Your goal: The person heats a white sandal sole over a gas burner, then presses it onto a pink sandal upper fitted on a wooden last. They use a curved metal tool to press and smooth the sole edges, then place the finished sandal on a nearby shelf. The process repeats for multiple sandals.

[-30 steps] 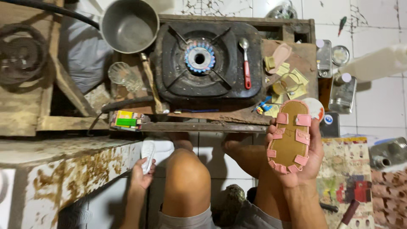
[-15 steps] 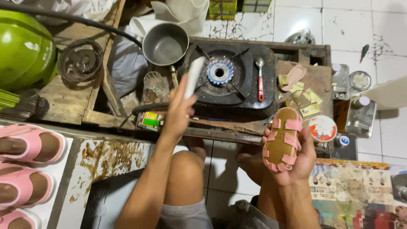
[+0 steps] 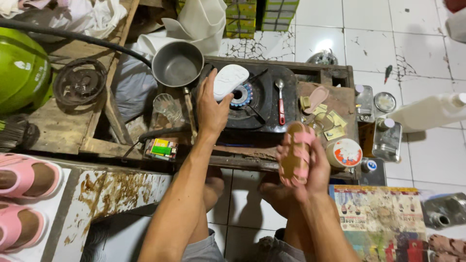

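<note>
My left hand (image 3: 212,109) holds a white shoe sole (image 3: 229,80) flat over the lit blue flame (image 3: 241,93) of a black gas stove (image 3: 252,99). My right hand (image 3: 310,170) grips a small pink strapped sandal upper with a tan insole (image 3: 295,153), held above my knees near the stove's front edge. My arms reach out from where I sit low before the stove.
A grey pot (image 3: 177,64) and a glass (image 3: 168,106) stand left of the burner; a red-handled spoon (image 3: 280,103) lies right. A round tin (image 3: 344,153), pink sandals (image 3: 29,177) on a rusty bench, a green gas cylinder (image 3: 22,68) and a white jug (image 3: 427,112) surround me.
My left hand rose from beside my knee with the white sole and now holds it over the flame. My right hand turned the sandal and lowered it slightly.
</note>
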A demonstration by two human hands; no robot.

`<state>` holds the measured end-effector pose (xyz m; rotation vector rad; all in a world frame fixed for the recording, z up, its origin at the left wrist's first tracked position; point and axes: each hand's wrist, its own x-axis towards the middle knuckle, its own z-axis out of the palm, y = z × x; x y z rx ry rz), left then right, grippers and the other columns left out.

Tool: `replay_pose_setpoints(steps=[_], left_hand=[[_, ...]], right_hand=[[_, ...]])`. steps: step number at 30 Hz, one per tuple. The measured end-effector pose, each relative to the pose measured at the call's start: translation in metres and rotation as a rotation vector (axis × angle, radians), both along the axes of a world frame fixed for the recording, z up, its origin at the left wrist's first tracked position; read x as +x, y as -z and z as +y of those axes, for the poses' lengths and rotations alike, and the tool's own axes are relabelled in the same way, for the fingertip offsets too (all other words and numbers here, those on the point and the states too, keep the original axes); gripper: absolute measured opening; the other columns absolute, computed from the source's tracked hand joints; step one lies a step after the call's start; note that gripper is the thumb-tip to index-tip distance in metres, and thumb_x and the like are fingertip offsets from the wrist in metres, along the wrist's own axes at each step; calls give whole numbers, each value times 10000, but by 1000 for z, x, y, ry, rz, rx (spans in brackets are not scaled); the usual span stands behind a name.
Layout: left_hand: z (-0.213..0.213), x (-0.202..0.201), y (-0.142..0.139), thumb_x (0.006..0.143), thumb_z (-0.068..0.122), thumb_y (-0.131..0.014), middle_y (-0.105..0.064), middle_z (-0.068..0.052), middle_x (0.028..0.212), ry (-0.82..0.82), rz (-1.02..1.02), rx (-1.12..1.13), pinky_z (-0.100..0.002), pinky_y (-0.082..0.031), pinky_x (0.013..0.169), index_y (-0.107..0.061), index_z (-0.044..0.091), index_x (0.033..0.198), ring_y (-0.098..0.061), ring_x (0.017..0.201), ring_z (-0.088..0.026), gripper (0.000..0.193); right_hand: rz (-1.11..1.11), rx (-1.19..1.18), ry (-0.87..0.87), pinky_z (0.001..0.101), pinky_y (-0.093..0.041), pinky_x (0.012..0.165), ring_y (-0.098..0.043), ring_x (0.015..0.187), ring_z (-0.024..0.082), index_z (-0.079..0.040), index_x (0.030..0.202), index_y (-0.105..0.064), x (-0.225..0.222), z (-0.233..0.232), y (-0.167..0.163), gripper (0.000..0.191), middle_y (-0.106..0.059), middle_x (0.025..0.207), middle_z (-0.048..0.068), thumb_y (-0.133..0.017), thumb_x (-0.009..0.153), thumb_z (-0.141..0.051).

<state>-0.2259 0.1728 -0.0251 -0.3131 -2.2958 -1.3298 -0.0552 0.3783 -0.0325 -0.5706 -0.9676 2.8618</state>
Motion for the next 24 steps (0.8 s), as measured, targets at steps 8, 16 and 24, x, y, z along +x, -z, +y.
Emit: replay_pose_setpoints(steps=[8,16,24], left_hand=[[-12,-7,-14,875,66,-792,-651,-189,1226,129,-174,843,-410,-560,930,-439,42,1434,-661,1099,-314,662],[-30,10,-4,944,231,-509,-664,-205,1071,284,-604,1402,-592,-588,787,-476,123,1302,-690,923,-385,376],[-28,-9,-3,866,239,-529,-578,-158,1333,347,-555,1066,-496,-513,898,-394,206,1584,-527,1101,-306,732]], right_hand=[[115,66,-45,427,-607,810,-694,902,281,-64,1357,-566,-97,-10,7,487,-671,1099,101,-497,1033,-422],[96,26,-98,433,-610,824,-694,925,285,-64,1325,-580,-138,-5,15,478,-670,1118,102,-538,1038,-444],[92,37,-103,427,-609,823,-697,921,291,-41,1310,-586,-138,-2,16,512,-675,1119,113,-533,1019,-460]])
